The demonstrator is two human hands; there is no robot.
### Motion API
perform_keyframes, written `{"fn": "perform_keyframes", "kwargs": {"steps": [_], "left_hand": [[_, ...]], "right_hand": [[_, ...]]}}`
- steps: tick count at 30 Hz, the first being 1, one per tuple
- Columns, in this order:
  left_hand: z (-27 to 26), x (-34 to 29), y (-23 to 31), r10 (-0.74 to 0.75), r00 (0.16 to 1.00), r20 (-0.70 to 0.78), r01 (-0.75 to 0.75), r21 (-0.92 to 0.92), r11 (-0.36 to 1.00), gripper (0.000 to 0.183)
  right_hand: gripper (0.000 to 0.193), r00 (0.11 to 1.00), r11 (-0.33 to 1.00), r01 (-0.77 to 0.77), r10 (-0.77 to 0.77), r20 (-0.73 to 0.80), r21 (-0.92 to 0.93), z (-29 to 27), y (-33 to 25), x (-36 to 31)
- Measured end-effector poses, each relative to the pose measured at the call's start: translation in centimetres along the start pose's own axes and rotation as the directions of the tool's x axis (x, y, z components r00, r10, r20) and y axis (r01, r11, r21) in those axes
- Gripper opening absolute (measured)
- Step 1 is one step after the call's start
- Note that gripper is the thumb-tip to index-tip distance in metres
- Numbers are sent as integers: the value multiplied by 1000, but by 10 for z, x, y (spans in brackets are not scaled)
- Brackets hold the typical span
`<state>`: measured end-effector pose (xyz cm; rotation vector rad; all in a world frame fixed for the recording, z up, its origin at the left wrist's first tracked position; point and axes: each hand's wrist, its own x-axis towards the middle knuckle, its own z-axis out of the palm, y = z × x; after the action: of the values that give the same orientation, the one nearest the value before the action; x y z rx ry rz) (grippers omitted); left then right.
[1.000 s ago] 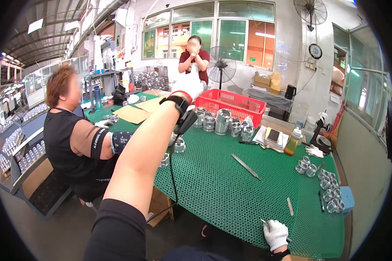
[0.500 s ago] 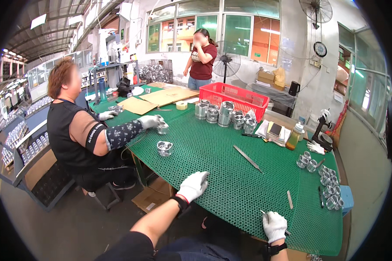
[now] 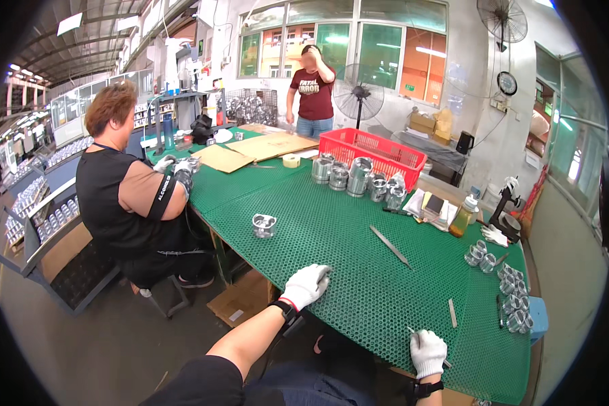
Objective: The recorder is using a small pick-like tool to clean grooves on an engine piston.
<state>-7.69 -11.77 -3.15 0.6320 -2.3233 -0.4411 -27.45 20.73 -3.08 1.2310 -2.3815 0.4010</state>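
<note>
My left hand (image 3: 306, 285), in a white knit glove, rests on the green honeycomb mat (image 3: 345, 298) at the table's near edge, fingers laid out and nothing held. My right hand (image 3: 428, 353), also gloved, is closed around a thin metal rod-like tool (image 3: 447, 363); only its tip and tail show past the fingers. Ahead of my left hand, apart from it, a shiny metal cup-shaped part (image 3: 264, 226) stands on the mat. A flat strip (image 3: 453, 313) lies just beyond my right hand, and a longer flat file (image 3: 390, 247) lies farther off.
Several metal cylinders (image 3: 360, 177) stand before a red crate (image 3: 372, 150). More metal parts (image 3: 514, 298) line the right side, near a bottle (image 3: 463, 216) and a black stand (image 3: 504, 213). A seated co-worker (image 3: 125, 183) handles a part at left; another person (image 3: 314, 91) stands behind.
The co-worker's gloved hand has drawn back from mid-table toward their other hand, taking a metal part with it. My view has shifted slightly; my hands stay in about the same places.
</note>
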Motion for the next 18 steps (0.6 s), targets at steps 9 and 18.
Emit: {"fn": "perform_keyframes", "kwargs": {"steps": [9,18], "left_hand": [[-1,-3,1,-14,1000,-8,14,44,999,31],[-2,3,1,-9,1000,-20,9,9,1000,26]], "right_hand": [[24,1000,999,28,-28,-5,28,-8,-2,-2],[24,1000,1000,13,-13,-16,11,-1,0,0]]}}
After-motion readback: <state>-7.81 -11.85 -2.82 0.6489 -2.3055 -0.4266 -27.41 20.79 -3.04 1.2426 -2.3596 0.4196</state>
